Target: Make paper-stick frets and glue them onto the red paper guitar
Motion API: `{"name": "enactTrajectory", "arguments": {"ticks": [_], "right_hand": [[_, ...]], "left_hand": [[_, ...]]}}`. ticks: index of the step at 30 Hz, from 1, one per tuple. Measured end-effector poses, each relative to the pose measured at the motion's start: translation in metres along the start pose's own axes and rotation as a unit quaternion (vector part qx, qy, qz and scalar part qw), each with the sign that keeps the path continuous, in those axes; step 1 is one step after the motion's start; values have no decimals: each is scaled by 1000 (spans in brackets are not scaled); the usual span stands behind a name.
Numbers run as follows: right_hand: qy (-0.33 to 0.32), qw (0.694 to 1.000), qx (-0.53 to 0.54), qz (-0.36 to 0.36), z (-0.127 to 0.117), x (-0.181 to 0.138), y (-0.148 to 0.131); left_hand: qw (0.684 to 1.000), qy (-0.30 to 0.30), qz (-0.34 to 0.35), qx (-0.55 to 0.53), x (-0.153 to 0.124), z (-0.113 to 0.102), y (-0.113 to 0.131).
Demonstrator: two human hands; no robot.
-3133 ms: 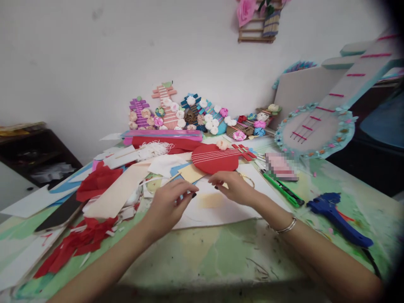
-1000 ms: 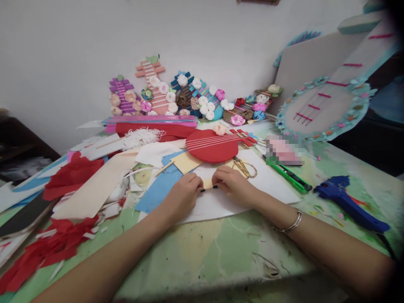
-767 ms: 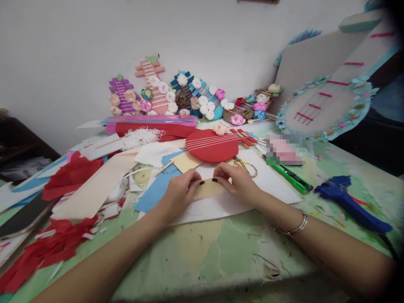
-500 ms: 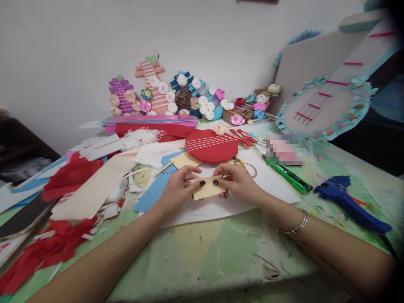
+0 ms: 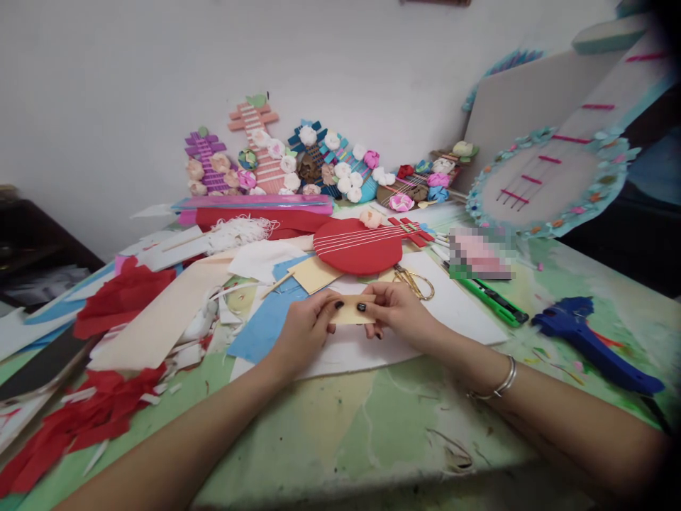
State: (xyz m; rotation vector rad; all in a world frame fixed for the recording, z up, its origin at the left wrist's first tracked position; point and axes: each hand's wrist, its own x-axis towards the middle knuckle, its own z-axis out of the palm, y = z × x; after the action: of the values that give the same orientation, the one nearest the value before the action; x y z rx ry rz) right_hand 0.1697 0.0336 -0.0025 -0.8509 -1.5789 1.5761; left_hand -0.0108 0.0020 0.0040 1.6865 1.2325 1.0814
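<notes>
A small pale yellow piece of paper [image 5: 351, 311] is stretched between my two hands above a white board [image 5: 372, 355]. My left hand [image 5: 311, 319] pinches its left end, thumb on top. At the right end my right hand [image 5: 391, 309] pinches it the same way, with a bracelet on that wrist. Just beyond my hands lies a red model lute [image 5: 357, 245] with white strings and a peach flower. Gold-handled scissors [image 5: 418, 282] rest partly under it. Left of them are a yellow pad [image 5: 313, 275] and blue sheets [image 5: 266, 323].
A blue glue gun [image 5: 596, 344] and a green box cutter [image 5: 492, 301] lie on the right. Red crepe paper [image 5: 122, 298] and paper scraps cover the left. Decorated model instruments [image 5: 260, 156] line the wall, and a large one [image 5: 543, 177] leans at right.
My left fingers have closed in around the paper's left end, covering more of it. The paper has become more level and risen slightly; the right hand keeps its hold.
</notes>
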Motion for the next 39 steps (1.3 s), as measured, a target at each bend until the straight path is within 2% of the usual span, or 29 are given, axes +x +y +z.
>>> {"name": "enactTrajectory", "arguments": {"ticks": [3,6,8,10,12,15,18,20,23,26,28,30,33,35,36,37,39], "right_hand": [[45,995,-83,-35,3,-3,0],[103,974,-181,-86,8,-8,-2],[129,965,-203,-101,11,-10,-5],[116,977,-159,-82,11,-10,-8],[69,994,-78,-41,9,-8,-9],[16,1000,12,8,6,-4,-9],[23,999,23,11,7,-4,-8],[37,999,-4,-4,9,-6,-8],[59,986,-140,-65,12,-11,-9],[100,921,-335,-172,14,-14,-9],[107,890,-395,-201,14,-14,-9],[101,911,-362,-169,15,-13,-10],[83,975,-195,-63,14,-10,-11],[75,990,-117,-23,13,-9,-12],[76,990,-118,-27,13,-9,-12],[82,985,-146,-48,12,-10,-11],[99,953,-255,-131,11,-11,-9]], "left_hand": [[1000,-31,-3,-5,1,2,0],[999,-11,-30,-21,2,3,2],[999,-7,-30,-35,3,2,3],[1000,-9,7,-17,2,0,3],[997,-7,70,43,1,-2,2],[981,-9,154,117,0,-3,1],[982,0,174,70,1,-3,1],[991,4,131,-8,2,-2,3],[992,-35,1,-117,6,-1,2],[976,-84,-109,-169,9,-1,-1],[975,-110,-124,-150,9,-1,-3],[988,-100,-86,-84,7,-2,-3],[996,-1,83,42,4,-1,-4],[979,44,180,88,2,1,-4],[977,49,188,90,2,2,-3],[983,44,163,74,3,2,-3],[999,15,51,-3,4,2,0]]}}
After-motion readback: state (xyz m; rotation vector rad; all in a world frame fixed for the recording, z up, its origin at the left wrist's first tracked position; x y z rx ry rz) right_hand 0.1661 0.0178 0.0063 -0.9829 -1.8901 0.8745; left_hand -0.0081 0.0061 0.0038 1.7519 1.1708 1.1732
